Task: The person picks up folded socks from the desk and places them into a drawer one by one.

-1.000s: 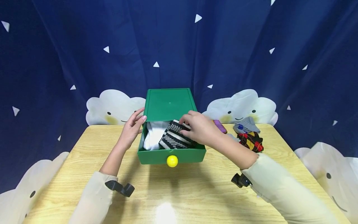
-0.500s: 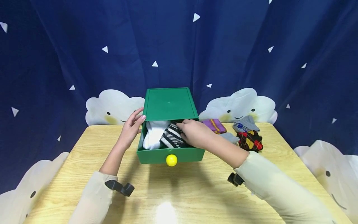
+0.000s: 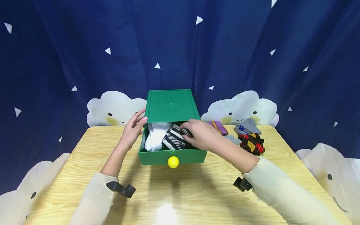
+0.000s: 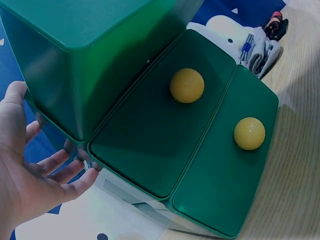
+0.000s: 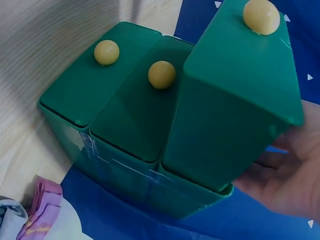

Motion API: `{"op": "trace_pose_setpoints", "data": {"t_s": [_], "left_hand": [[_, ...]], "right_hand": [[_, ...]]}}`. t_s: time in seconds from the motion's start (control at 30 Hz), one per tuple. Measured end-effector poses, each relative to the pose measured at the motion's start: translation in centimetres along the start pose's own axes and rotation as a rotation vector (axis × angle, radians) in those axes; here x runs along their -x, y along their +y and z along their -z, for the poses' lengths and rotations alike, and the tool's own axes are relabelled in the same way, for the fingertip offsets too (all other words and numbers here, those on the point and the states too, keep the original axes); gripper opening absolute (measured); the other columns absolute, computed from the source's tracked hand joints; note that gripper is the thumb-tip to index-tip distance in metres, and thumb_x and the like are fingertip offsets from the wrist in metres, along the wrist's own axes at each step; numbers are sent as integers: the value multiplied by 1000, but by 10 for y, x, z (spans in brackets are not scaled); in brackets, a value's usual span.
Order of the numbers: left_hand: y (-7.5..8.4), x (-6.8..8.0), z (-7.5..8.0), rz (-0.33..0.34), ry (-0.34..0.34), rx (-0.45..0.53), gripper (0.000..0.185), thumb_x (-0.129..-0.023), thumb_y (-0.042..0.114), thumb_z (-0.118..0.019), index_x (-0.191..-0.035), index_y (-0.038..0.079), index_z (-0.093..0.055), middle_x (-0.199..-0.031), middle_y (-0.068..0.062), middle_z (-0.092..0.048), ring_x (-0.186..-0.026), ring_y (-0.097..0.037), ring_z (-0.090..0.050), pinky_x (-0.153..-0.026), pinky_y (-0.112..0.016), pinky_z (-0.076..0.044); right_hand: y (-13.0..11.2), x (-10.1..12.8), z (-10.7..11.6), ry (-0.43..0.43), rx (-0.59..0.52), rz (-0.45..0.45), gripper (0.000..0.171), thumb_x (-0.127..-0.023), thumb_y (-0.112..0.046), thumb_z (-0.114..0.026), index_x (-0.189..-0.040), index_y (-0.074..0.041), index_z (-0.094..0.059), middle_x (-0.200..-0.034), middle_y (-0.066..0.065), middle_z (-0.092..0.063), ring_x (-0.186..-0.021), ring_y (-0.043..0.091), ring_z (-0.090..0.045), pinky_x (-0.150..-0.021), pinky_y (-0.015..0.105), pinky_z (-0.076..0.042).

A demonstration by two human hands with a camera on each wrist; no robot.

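Note:
A green drawer cabinet [image 3: 171, 104] stands at the back of the table, its top drawer [image 3: 156, 158] pulled out by a yellow knob [image 3: 173, 162]. Inside lie a folded white sock [image 3: 154, 137] on the left and a black-and-white patterned sock [image 3: 174, 139] on the right. My right hand [image 3: 203, 134] reaches over the drawer's right wall, fingers and thumb curled on the patterned sock, fabric showing between them. The drawer wall hides these fingertips in the right wrist view. My left hand [image 3: 132, 129] rests its spread fingers against the cabinet's left side, thumb at the drawer's edge [image 4: 27, 90].
Right of the cabinet lie a purple striped sock [image 3: 218, 127], a light grey one [image 3: 232, 139], a grey one with blue marks [image 3: 247, 126] and a red, yellow and black plaid one [image 3: 251, 143]. Two lower drawers [image 4: 140, 130] are closed. A blue curtain [image 3: 174, 47] hangs behind.
My right hand dipped deeper into the drawer over the patterned sock, then rose slightly, and the sock's right part sits lower and farther in. My left hand has stayed in place.

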State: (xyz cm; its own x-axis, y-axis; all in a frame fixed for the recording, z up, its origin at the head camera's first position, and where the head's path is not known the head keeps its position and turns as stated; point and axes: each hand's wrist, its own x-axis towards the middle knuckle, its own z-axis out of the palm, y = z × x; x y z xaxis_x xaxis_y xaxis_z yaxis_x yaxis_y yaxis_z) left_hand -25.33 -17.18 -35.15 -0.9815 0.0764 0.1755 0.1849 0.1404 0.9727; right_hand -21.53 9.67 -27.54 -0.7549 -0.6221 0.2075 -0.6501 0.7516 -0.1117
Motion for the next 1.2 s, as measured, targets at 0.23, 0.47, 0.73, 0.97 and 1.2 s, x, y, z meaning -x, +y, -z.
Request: {"op": "trace_pose_setpoints", "data": {"t_s": [0.23,0.47,0.73,0.97,1.2], "left_hand": [[0,0,-1,-5,-5,-3,52,-97,34,-47,-146,21,-34,-142,-19,-38,-128,-35,-42,-98,-57,-41],[-1,1,-2,-8,-11,2,51,-98,31,-46,-146,20,-33,-143,-20,-37,-129,-35,-41,-99,-57,-40],[-1,2,-2,-24,-12,1,52,-98,32,-46,-146,19,-33,-144,-20,-36,-129,-35,-41,-97,-56,-42],[-1,0,-2,-28,-7,15,51,-98,32,-46,-146,20,-33,-144,-20,-36,-131,-35,-39,-98,-57,-41],[-1,1,-1,-18,-11,19,51,-98,31,-45,-146,20,-32,-145,-19,-35,-131,-34,-39,-100,-57,-39]], "right_hand": [[0,12,10,74,-179,-32,23,-89,-25,-62,-107,-10,-68,-104,6,-69,-95,20,-63,-82,36,-51],[-7,25,21,78,-406,-105,25,-85,-28,-68,-103,-11,-69,-93,-1,-70,-81,11,-62,-69,27,-51],[-21,39,28,70,-566,-169,24,-82,-32,-70,-99,-16,-69,-83,-6,-66,-73,9,-59,-63,25,-48],[-34,52,22,-1,-758,-165,18,-82,-29,-71,-95,-16,-69,-79,-2,-63,-69,14,-57,-59,24,-45],[-40,61,10,-96,-861,-202,20,-83,-28,-70,-93,-11,-68,-77,2,-63,-64,12,-55,-56,22,-45]]}}
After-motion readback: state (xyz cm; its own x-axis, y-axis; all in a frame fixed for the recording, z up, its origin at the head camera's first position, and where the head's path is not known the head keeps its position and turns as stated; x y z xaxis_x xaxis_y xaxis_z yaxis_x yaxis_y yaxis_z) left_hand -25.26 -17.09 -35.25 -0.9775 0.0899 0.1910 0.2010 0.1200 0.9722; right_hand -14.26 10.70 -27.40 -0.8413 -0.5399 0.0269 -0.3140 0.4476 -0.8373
